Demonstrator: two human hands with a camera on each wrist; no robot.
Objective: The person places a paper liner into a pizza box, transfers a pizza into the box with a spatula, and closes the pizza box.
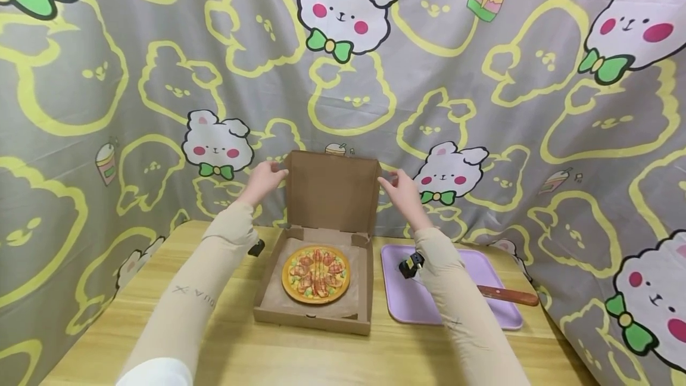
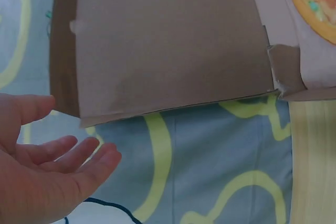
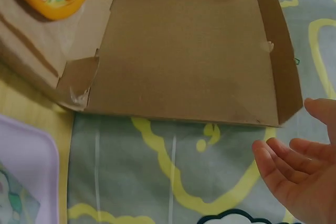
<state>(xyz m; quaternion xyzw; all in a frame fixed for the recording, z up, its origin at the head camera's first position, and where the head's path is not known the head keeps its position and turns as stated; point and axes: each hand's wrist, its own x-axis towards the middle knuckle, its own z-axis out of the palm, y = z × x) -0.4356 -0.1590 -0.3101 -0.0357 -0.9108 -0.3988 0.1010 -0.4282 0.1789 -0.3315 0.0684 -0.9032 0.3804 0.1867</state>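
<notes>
A cardboard pizza box (image 1: 365,290) stands with its lid (image 1: 332,192) raised upright at the back. In it, on brown paper, lies a round pizza (image 1: 316,274) with an orange rim. My left hand (image 1: 266,180) is at the lid's upper left corner. The left wrist view shows its thumb by the corner and the fingers loosely extended. My right hand (image 1: 401,190) is at the upper right corner. In the right wrist view its thumb and fingers (image 3: 283,169) are spread apart near that corner, with nothing pinched.
To the right of the box lies a lilac tray (image 1: 393,308), partly behind my right forearm. A wooden handle (image 1: 509,295) sticks out over its right side; the rest of that tool is hidden. A patterned curtain (image 1: 354,100) hangs close behind the wooden table (image 1: 236,344).
</notes>
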